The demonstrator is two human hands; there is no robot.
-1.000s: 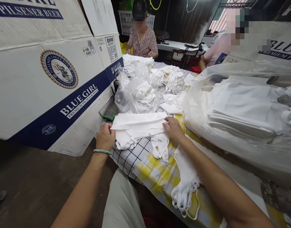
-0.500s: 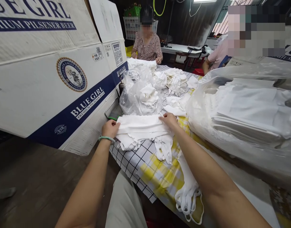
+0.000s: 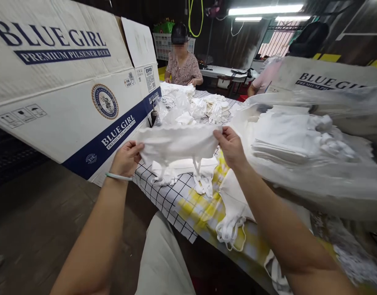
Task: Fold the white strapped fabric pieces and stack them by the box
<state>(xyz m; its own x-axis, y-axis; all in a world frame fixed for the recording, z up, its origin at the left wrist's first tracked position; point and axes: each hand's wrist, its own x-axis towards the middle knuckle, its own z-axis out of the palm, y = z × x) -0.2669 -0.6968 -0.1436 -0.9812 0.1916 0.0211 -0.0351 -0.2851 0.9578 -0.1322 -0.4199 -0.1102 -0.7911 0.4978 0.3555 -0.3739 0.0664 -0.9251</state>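
Observation:
A folded white cloth piece [image 3: 179, 143] hangs in the air above the table, stretched between both hands. My left hand [image 3: 126, 157] pinches its left end; a pale green bangle sits on that wrist. My right hand [image 3: 231, 147] pinches its right end. White straps dangle from the cloth's lower edge. Under it, more white cloth pieces [image 3: 182, 170] lie on the checked tablecloth [image 3: 166, 196].
A large Blue Girl beer carton [image 3: 68, 90] stands at the left of the table. A clear plastic bag of stacked white cloth [image 3: 299, 139] fills the right side. More white piles [image 3: 217, 108] lie farther back. Two people sit at the far end.
Both hands have lifted the top white cloth off the pile and raised it, held taut between them. The camera has tilted upward.

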